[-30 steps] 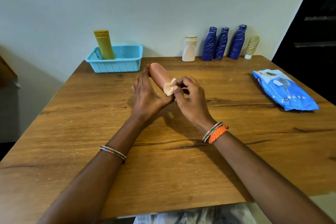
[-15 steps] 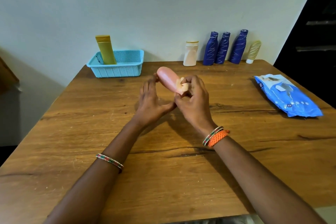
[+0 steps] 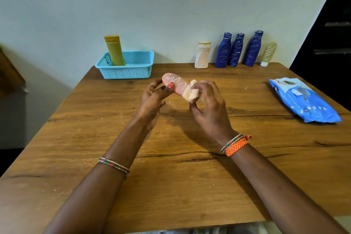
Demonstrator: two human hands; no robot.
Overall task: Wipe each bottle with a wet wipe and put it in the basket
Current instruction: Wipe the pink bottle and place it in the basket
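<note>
A pink bottle (image 3: 175, 83) with a white zigzag mark lies tilted above the middle of the table. My left hand (image 3: 154, 99) holds its upper end between thumb and fingers. My right hand (image 3: 208, 104) grips a folded wet wipe (image 3: 191, 93) against the bottle's lower end. A light blue basket (image 3: 133, 71) stands at the back left with a yellow tube (image 3: 115, 50) upright inside it.
Along the back wall stand a white bottle (image 3: 202, 54), three dark blue bottles (image 3: 236, 50) with white zigzags and a cream tube (image 3: 268, 53). A blue wet-wipe pack (image 3: 303, 99) lies at the right on the wooden table (image 3: 171, 167).
The bottle has turned so its white zigzag now faces up, and both hands have shifted slightly right. The wipe has slid along the bottle's lower end.
</note>
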